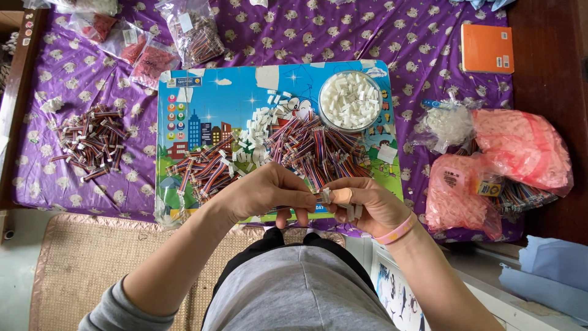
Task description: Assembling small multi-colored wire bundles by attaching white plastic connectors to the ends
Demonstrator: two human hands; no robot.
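Both hands pinch 1 striped ribbon-wire bundle just below the cartoon board.
Left hand pinches the limp, light wires; right hand pinches the small white connector, probably stiff; best gripped near the wire ends.

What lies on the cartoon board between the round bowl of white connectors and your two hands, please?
In the head view, a heap of multicoloured ribbon wires lies between the bowl and the left hand and right hand, on the board.

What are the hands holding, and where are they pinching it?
Both hands pinch one small multicoloured wire bundle: left hand fingers along the wires, right hand fingers at the white connector end.
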